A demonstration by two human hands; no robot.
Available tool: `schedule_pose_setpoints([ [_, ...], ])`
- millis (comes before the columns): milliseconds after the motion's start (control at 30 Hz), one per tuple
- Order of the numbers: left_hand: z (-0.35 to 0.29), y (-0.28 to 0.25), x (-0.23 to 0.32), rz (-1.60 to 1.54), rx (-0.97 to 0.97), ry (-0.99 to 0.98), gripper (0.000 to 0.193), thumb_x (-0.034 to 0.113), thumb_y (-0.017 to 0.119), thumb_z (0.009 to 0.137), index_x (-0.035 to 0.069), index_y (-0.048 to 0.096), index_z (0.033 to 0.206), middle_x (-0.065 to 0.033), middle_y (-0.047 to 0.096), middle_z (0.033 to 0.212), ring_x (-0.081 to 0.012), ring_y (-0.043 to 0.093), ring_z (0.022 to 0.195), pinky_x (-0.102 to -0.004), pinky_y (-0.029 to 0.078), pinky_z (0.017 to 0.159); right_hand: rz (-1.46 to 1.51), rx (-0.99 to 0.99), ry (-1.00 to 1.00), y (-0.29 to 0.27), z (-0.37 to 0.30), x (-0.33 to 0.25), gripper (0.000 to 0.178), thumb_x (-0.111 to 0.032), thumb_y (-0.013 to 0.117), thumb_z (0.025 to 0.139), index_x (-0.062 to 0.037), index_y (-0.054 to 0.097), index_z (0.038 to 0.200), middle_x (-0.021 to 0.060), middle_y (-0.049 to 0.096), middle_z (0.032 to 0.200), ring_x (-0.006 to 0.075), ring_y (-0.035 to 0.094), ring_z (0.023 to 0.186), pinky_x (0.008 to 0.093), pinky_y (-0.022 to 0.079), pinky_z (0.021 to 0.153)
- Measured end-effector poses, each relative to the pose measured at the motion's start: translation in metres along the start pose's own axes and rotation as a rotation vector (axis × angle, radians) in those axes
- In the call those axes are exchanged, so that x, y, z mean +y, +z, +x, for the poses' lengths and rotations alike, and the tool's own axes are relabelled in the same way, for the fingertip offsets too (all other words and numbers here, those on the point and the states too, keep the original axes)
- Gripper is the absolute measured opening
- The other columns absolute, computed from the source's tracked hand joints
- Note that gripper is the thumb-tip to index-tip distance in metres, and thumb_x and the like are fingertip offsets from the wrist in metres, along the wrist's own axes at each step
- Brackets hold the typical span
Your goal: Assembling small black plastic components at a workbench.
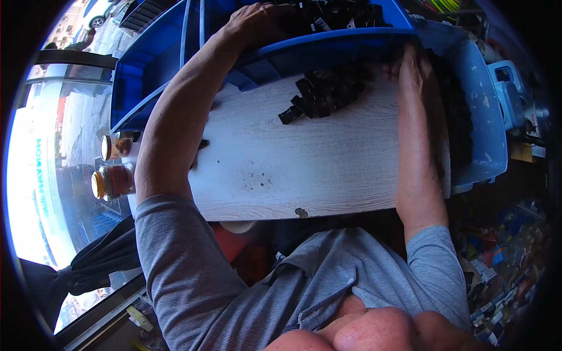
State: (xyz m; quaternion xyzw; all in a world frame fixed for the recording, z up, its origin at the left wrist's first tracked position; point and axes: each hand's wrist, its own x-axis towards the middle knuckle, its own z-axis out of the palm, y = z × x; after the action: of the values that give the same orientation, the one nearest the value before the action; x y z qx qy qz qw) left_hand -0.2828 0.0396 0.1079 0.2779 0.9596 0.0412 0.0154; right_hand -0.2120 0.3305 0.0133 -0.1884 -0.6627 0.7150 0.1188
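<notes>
My left hand (257, 21) reaches over the near wall of a blue bin (328, 41), beside a heap of black plastic parts (333, 16) inside it. Its fingertips are lost among the dark pieces. My right hand (412, 69) is at the right end of that bin, low against its corner. Part of its fingers shows, bent inward, but shadow hides what they touch. Between my arms, more black plastic pieces (319, 96) lie in a loose pile on the pale wood-grain tabletop (304, 158), just under the bin's near wall.
Further blue compartments (149, 64) stand at the left. Two lidded jars (114, 180) sit by the table's left edge, near a window. A translucent blue tub (483, 117) with dark contents adjoins the right side. Mixed scraps (503, 275) cover the lower right.
</notes>
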Motion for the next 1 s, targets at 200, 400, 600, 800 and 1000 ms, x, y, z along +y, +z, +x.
schedule_pose_setpoints([
  [200,-0.007,-0.009,0.004,-0.005,0.008,-0.112,0.051,0.047,0.074,0.078,0.025,0.069,0.124,-0.0142,0.072,0.113,-0.0360,0.068,0.105,-0.0469,0.055,0.091,0.005,0.021,0.045,0.009,0.001,0.003,0.041,-0.048,0.063,0.097,-0.0076,0.061,0.100,0.0042,0.056,0.064,0.0175,0.066,0.059,0.0327,0.057,0.054],
  [400,-0.013,-0.016,0.008,-0.103,0.105,-0.165,0.048,0.042,0.076,0.077,0.021,0.070,0.120,-0.0161,0.073,0.110,-0.0381,0.068,0.104,-0.0463,0.056,0.090,-0.001,0.011,0.033,0.010,-0.003,-0.002,0.042,-0.050,0.063,0.097,-0.0085,0.062,0.103,0.0030,0.056,0.064,0.0170,0.066,0.059,0.0328,0.057,0.054],
  [600,-0.014,-0.024,-0.004,-0.329,0.225,-0.110,0.046,0.025,0.077,0.079,0.012,0.069,0.122,-0.0139,0.074,0.109,-0.0295,0.071,0.103,-0.0402,0.056,0.093,0.012,0.038,0.070,0.010,0.003,0.002,0.041,-0.050,0.061,0.097,-0.0093,0.062,0.105,0.0013,0.053,0.063,0.0159,0.063,0.056,0.0324,0.055,0.052],
  [800,-0.027,-0.032,-0.008,-0.714,0.337,-0.130,0.044,0.014,0.076,0.083,0.005,0.066,0.124,-0.0082,0.073,0.113,-0.0173,0.068,0.107,-0.0329,0.054,0.095,-0.030,0.018,0.083,0.014,-0.003,-0.009,0.039,-0.047,0.056,0.100,-0.0090,0.062,0.105,0.0018,0.052,0.062,0.0156,0.061,0.055,0.0319,0.053,0.051],
  [1000,-0.044,-0.043,0.017,-0.936,0.514,-0.031,0.053,0.016,0.078,0.084,0.002,0.059,0.132,-0.0081,0.071,0.114,-0.0144,0.064,0.104,-0.0303,0.051,0.093,-0.042,0.049,0.094,0.018,-0.011,-0.017,0.041,-0.048,0.052,0.102,-0.0086,0.062,0.110,0.0022,0.051,0.061,0.0155,0.059,0.053,0.0312,0.051,0.048],
])
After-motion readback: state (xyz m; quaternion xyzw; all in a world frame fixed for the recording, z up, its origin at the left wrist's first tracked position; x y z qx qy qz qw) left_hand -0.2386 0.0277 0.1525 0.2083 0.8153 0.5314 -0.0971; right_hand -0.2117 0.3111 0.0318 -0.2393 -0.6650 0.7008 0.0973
